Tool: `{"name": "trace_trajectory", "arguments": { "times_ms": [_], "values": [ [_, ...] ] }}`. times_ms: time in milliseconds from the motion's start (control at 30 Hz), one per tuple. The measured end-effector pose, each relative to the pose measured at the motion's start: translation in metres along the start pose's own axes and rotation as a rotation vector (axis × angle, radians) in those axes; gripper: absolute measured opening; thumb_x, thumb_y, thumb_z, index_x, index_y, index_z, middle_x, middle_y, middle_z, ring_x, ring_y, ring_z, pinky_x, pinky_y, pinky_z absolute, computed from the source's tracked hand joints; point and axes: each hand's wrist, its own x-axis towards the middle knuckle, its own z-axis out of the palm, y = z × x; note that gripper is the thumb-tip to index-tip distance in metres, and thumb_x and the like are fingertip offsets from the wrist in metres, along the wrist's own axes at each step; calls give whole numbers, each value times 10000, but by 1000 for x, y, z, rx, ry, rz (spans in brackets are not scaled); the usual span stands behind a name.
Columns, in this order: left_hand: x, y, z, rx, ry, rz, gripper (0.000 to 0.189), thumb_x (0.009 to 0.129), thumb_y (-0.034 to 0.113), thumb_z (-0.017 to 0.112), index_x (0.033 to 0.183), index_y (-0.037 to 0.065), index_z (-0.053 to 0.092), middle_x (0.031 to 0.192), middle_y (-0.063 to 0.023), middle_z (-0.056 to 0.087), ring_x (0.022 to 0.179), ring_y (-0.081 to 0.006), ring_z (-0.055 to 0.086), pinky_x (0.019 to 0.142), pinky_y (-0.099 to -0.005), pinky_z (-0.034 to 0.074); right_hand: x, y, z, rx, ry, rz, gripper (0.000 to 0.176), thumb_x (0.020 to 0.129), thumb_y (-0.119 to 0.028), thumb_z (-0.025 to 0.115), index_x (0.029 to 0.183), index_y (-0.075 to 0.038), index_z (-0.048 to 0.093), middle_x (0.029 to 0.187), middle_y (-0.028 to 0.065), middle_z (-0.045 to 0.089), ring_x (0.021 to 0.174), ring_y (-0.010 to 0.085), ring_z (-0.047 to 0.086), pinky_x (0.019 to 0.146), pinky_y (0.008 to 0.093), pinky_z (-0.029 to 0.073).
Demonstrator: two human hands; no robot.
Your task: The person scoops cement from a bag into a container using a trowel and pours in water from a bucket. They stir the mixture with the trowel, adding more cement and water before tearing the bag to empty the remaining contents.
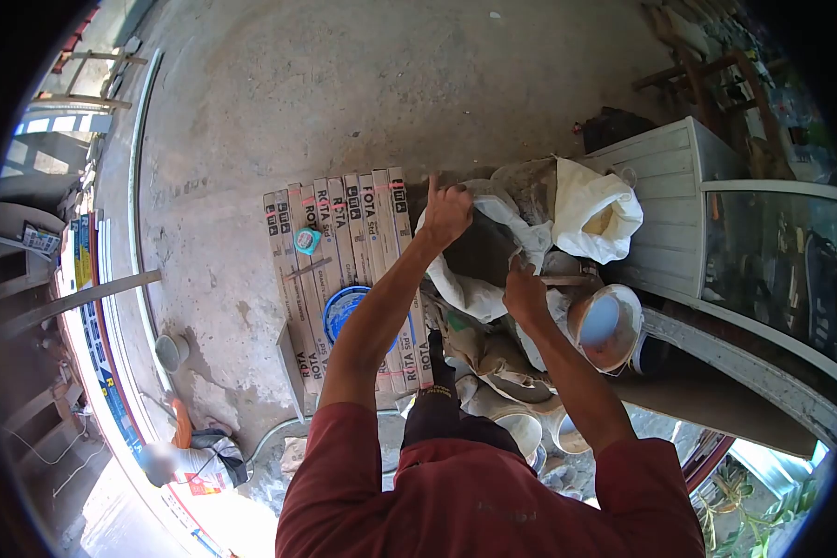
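Note:
A white sack (479, 302) with its mouth wide open holds grey powder (479, 249). At the sack's left rim is my left hand (449, 211), one finger stretched out and the others curled; whether it grips the rim is unclear. Over the right part of the opening, my right hand (524, 288) is closed round something too small to make out. Left of the sack lie long cartons (372, 219) printed ROTA, bearing a turquoise tape measure (308, 241) and a blue bucket (337, 312), partly hidden by my left forearm.
A second white sack (614, 209) stands right of the powder sack, above a bucket of pale liquid (631, 321). Another person (195, 465) is at the lower left, near a small grey bucket (171, 352). A white panelled cabinet (656, 205) stands at the right.

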Motion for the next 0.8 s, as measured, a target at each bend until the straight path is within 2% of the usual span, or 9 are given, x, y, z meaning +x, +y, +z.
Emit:
{"name": "trace_trajectory", "arguments": {
  "times_ms": [100, 133, 333, 467, 533, 567, 633, 733, 800],
  "values": [
    [7, 4, -15, -33, -177, -51, 276, 708, 148, 649, 978, 88, 638, 981, -119, 640, 945, -300, 608, 1057, -557, 212, 20, 9, 26, 3, 45, 44, 331, 768, -49, 568, 1067, 70, 490, 922, 268, 593, 820, 378, 640, 702, 437, 542],
    [6, 2, -14, -33, -184, -55, 276, 708, 148, 649, 978, 88, 638, 981, -119, 640, 945, -300, 608, 1057, -557, 212, 35, 9, 26, 15, -62, 56, 305, 763, -65, 581, 1042, 45, 524, 932, 254, 601, 846, 371, 638, 711, 434, 542],
    [-13, 22, -42, -107, -45, -213, 383, 703, 187, 703, 1058, 92, 598, 1078, -115, 602, 1062, -274, 551, 1057, -565, 203, 55, 24, 33, 57, -188, 58, 264, 683, -98, 651, 920, -7, 581, 910, 238, 630, 893, 398, 620, 768, 460, 521],
    [-80, 48, -73, -384, 323, -725, 469, 750, 223, 713, 1080, 10, 456, 1062, -177, 482, 992, -339, 492, 896, -463, 348, 49, 25, 41, 112, -124, 115, 308, 676, -121, 641, 952, 0, 583, 915, 251, 630, 887, 405, 616, 782, 464, 511],
    [-127, 68, -59, -428, 282, -1019, 539, 754, 291, 729, 1051, -43, 427, 1001, -186, 467, 936, -332, 488, 794, -422, 381, 65, 20, 49, 138, -129, 136, 308, 677, -122, 633, 955, 4, 585, 920, 259, 628, 892, 408, 613, 783, 467, 508],
    [-146, 79, -50, -426, 272, -1023, 539, 754, 291, 729, 1051, -43, 427, 1001, -186, 467, 936, -332, 488, 794, -422, 381, 67, 16, 54, 165, -135, 163, 308, 679, -122, 624, 957, 7, 586, 926, 268, 625, 896, 410, 611, 783, 470, 505],
    [-168, 101, -32, -655, 196, -1305, 612, 754, 329, 735, 1068, -69, 393, 1007, -196, 459, 940, -313, 484, 818, -412, 401, 68, 11, 45, 207, -137, 202, 297, 683, -126, 617, 943, 15, 588, 933, 267, 625, 901, 417, 607, 783, 474, 503],
    [-175, 117, -14, -873, 245, -1373, 675, 756, 340, 736, 1134, -73, 360, 1057, -202, 444, 992, -319, 470, 862, -407, 408, 53, 8, 30, 234, -124, 224, 281, 689, -133, 605, 919, 27, 590, 930, 268, 625, 902, 428, 601, 788, 483, 496],
    [-169, 114, -10, -806, 308, -1318, 698, 756, 340, 735, 1164, -75, 350, 1085, -206, 431, 1018, -326, 459, 882, -406, 405, 46, 8, 33, 225, -125, 213, 275, 690, -136, 600, 908, 32, 591, 922, 269, 625, 898, 432, 600, 794, 487, 491]
  ]
}}
